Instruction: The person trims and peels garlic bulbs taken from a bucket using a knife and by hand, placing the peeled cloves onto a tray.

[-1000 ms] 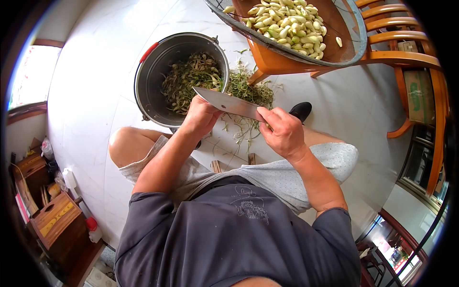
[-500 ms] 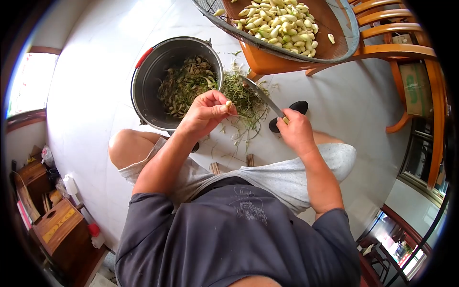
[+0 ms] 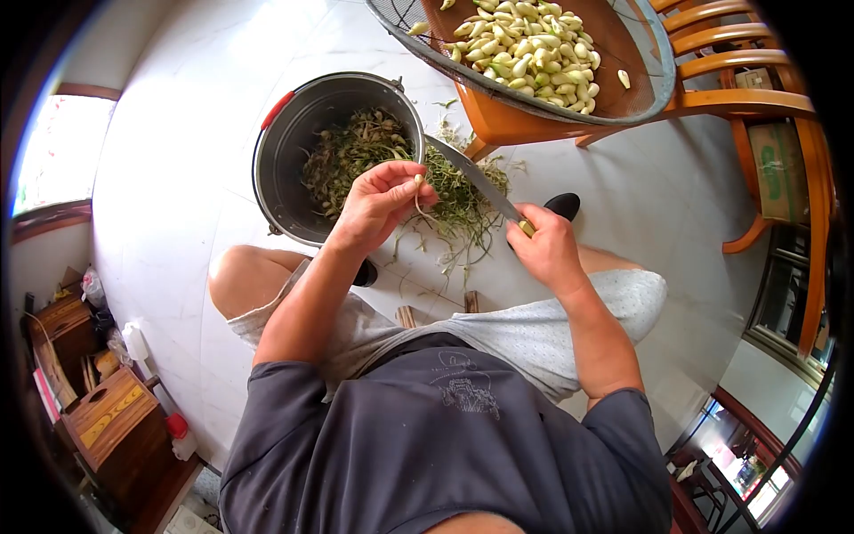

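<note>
Between the thumb and fingers of my left hand (image 3: 381,203) is a small pale bulb (image 3: 418,180), with a thin strand hanging below it. My right hand (image 3: 549,246) is wrapped round the handle of a knife (image 3: 480,181); its blade points up and left, the tip close to the bucket's rim. Beyond my left hand stands a dark bucket (image 3: 276,182) with unpeeled bulbs and green stalks (image 3: 356,142) inside. Loose green trimmings (image 3: 458,200) lie on the floor beside it, partly under the blade.
A mesh basket (image 3: 654,84) with pale peeled bulbs (image 3: 534,53) rests on a wooden chair (image 3: 498,120) at the upper right. A dark shoe (image 3: 563,206) is beyond my right hand. Wooden furniture (image 3: 116,414) stands at the lower left.
The bulb has turned in my left fingers, and its strand now hangs down. The knife has shifted slightly left, its tip nearer the bucket. The whole view has shifted a little.
</note>
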Demonstrator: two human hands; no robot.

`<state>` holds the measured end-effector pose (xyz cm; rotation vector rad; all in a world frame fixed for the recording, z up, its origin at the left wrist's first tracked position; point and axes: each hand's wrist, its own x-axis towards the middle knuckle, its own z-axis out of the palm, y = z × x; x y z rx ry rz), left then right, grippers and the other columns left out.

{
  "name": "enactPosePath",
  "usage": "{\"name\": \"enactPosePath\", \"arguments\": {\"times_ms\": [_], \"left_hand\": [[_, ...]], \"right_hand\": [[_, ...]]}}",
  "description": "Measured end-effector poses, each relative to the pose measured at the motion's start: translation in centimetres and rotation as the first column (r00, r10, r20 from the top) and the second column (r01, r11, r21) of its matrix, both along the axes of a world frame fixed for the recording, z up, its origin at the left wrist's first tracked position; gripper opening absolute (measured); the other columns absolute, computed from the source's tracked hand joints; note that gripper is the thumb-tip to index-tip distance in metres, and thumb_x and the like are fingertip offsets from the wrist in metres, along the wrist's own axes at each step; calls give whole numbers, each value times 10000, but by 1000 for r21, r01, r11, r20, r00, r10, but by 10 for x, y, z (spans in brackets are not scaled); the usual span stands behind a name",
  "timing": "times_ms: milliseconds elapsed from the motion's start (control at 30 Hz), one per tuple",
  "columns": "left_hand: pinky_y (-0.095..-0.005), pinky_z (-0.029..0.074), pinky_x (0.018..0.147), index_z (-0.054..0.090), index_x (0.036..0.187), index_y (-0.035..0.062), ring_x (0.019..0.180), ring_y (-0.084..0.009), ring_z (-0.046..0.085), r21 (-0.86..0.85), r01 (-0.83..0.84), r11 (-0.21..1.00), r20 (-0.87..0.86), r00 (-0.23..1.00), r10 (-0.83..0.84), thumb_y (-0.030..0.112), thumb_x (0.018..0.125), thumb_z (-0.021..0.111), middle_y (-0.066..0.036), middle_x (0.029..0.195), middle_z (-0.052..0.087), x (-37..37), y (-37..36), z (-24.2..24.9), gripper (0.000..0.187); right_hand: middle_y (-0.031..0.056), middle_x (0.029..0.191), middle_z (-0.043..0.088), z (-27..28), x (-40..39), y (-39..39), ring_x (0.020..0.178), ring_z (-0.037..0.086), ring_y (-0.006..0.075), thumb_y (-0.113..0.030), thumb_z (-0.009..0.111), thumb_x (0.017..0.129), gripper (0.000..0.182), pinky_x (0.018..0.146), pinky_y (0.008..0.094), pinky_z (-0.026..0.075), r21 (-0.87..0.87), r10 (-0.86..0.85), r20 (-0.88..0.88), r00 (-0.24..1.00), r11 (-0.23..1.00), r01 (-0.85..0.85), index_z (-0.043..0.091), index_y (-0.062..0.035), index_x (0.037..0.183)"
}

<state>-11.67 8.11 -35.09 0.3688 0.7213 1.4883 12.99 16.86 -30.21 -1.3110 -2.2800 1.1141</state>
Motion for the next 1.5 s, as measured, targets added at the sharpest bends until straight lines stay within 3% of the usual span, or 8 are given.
{"name": "enactPosePath", "arguments": {"times_ms": [100,233,333,533,633,1033,1433,1500], "left_hand": [[-324,528,816,579,1020,1,884,-192,652,-2,-31,1000,-24,999,31,0,891,582,-113,924,669,-1,1,-8,129],[-308,531,794,568,977,3,852,-172,647,-61,-137,989,-75,988,133,-12,871,605,-96,912,656,8,2,-3,113],[-289,533,754,561,964,5,807,-155,635,-75,-131,989,-139,983,120,-25,852,622,-69,887,634,4,-1,-8,132],[-273,531,714,561,965,7,789,-147,626,-140,-130,982,-93,989,117,-45,821,634,-65,888,618,7,1,-4,170],[-273,530,716,562,965,5,787,-146,626,-115,-124,986,-78,990,116,-38,811,645,-70,890,618,7,0,-8,180],[-264,521,706,555,982,-8,791,-164,628,-107,-106,989,12,994,107,16,853,605,-90,897,618,17,-1,-18,140],[-298,517,726,567,962,-8,818,-184,623,-138,-148,979,45,987,156,-29,812,634,-95,918,618,22,-3,-17,166],[-303,518,724,570,953,-8,811,-185,623,-132,-149,980,57,986,158,-36,806,636,-91,913,620,23,-3,-18,164]], "right_hand": [[155,826,642,5,-6,-6,686,624,322,-97,642,771,217,636,375,505,161,48,-135,990,987,-26,664,-49,981],[88,765,602,12,-12,-12,649,612,254,-72,664,739,263,554,333,490,289,193,-164,967,947,-140,638,-81,1000],[83,740,607,9,-12,-15,591,586,235,-7,665,718,296,534,316,475,384,251,-79,965,901,-203,651,-68,1008],[75,727,588,8,-12,-17,572,573,243,3,666,674,372,524,337,475,456,275,-24,961,858,-234,638,-87,1034],[45,717,522,4,-12,-16,583,571,237,-79,688,677,381,514,341,477,494,268,-14,963,839,-226,616,-122,1048],[44,735,543,4,-16,-17,600,584,233,-77,691,671,397,525,338,484,487,274,-16,962,842,-232,631,-109,1063],[44,735,542,4,-15,-18,600,583,234,-79,689,676,382,526,338,485,471,277,-11,961,849,-239,622,-111,1051],[60,737,566,5,-14,-18,589,578,240,-30,682,667,404,529,334,482,459,280,-27,960,856,-237,625,-95,1062]]}}
